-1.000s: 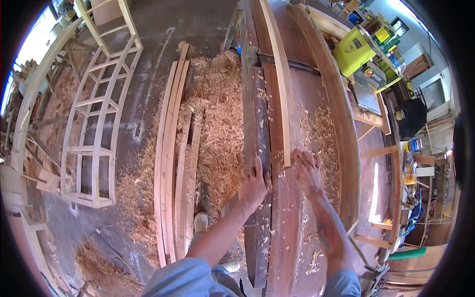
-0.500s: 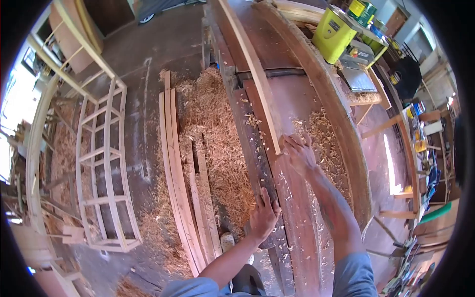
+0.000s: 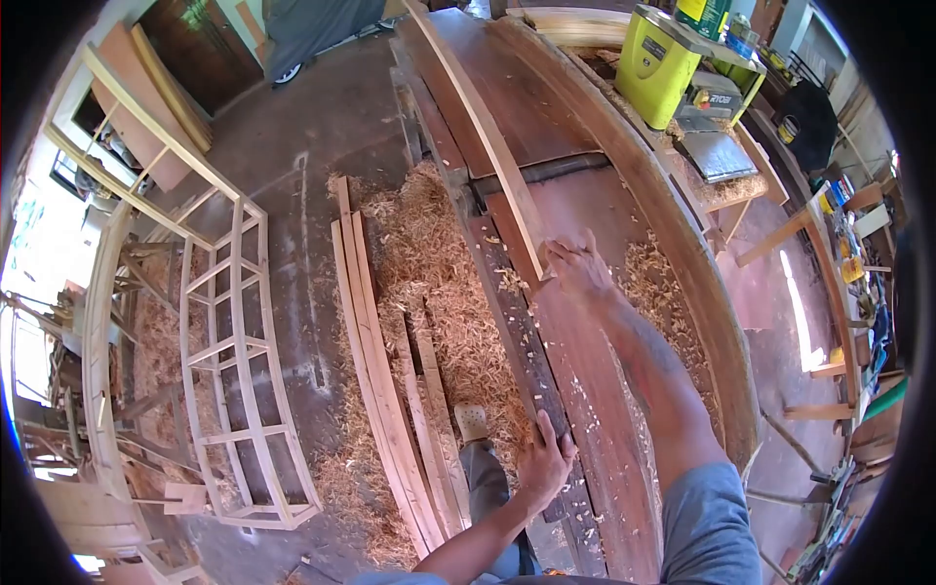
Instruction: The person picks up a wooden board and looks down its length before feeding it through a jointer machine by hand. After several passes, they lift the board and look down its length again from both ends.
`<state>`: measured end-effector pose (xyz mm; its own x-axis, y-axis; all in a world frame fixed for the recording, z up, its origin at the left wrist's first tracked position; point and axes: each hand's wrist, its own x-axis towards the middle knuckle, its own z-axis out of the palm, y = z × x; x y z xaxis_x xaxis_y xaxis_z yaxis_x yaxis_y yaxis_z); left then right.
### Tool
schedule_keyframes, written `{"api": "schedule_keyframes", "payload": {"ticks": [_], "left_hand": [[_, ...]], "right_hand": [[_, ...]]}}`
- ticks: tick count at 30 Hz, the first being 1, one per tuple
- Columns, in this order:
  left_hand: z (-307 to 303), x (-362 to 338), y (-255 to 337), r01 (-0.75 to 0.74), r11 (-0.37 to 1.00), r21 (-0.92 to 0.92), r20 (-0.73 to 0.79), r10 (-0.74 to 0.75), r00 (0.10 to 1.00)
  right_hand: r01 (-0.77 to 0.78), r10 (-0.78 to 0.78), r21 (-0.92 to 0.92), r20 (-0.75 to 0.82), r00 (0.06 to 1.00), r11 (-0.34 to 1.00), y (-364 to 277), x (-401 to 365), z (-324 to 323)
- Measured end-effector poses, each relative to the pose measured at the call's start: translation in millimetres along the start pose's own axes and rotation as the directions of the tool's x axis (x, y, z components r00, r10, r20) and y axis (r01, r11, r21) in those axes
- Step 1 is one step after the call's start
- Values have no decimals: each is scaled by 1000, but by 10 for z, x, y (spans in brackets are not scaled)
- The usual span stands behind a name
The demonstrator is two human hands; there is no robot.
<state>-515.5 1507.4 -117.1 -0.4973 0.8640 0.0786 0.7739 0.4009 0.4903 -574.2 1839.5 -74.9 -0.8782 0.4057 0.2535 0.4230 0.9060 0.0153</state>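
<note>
A long pale wooden strip [image 3: 487,136] lies lengthwise over the dark reddish-brown workbench [image 3: 595,341]. My right hand [image 3: 583,275] is closed round the near end of this strip, its fingers bent over the wood. Lower down, my left hand [image 3: 546,463] rests on the bench's dark left edge [image 3: 531,375] with thumb and fingers apart. It holds no loose piece; part of its palm side is hidden. Wood shavings [image 3: 653,283] are scattered over the bench top to the right of my right hand.
A yellow-green Ryobi machine [image 3: 655,63] stands beyond the bench on the right. Left of the bench, several long planks [image 3: 375,380] lie among heaped shavings [image 3: 429,244] on the floor. A pale wooden frame [image 3: 239,361] stands farther left. My foot [image 3: 471,422] is near the planks.
My view has shifted, and my foot and leg have come forward beside the bench. My right hand keeps hold of the strip's end; my left hand stays on the bench edge.
</note>
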Motion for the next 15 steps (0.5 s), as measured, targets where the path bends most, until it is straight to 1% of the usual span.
{"api": "schedule_keyframes", "payload": {"ticks": [2, 3, 5, 6, 7, 8, 9, 10, 11, 13, 15], "left_hand": [[-44, 5, 26, 21, 1000, 18, 38, -22, 999], [-41, 13, 20, 27, 999, 20, 37, -28, 999], [-22, 22, 6, -8, 1000, -20, -35, 7, 999], [-7, 40, -22, -49, 999, 15, -78, 50, 996], [11, 15, -48, -45, 999, 15, -74, 46, 996], [-54, 11, -23, -27, 999, -19, 5, 28, 1000], [-98, 32, 0, -7, 999, -53, 81, 12, 997], [-107, 32, 0, -7, 999, -41, 84, 10, 996], [-94, 26, -15, 2, 999, -46, 85, 2, 996], [-61, 3, -38, -19, 999, -31, 98, 22, 995], [-60, -2, -52, -23, 999, -28, 95, 26, 995]], "right_hand": [[8, -9, -12, -20, 1000, 1000, 71, 163, 86], [26, -29, -47, -64, 998, 999, 101, 243, 109], [48, -57, -82, -109, 992, 995, 139, 398, 133], [37, -41, -55, -74, 996, 998, 174, 518, 81], [16, -17, -22, -28, 999, 1000, 159, 571, 55], [17, -17, -20, -21, 1000, 1000, 175, 614, 93], [21, -22, -22, -55, 998, 1000, 217, 692, 125], [26, -28, -21, -88, 996, 999, 248, 766, 164], [33, -35, -20, -81, 996, 999, 296, 837, 219], [76, -69, 59, -117, 991, 995, 399, 988, 317], [85, -80, 31, -122, 989, 996, 425, 1131, 329]]}}
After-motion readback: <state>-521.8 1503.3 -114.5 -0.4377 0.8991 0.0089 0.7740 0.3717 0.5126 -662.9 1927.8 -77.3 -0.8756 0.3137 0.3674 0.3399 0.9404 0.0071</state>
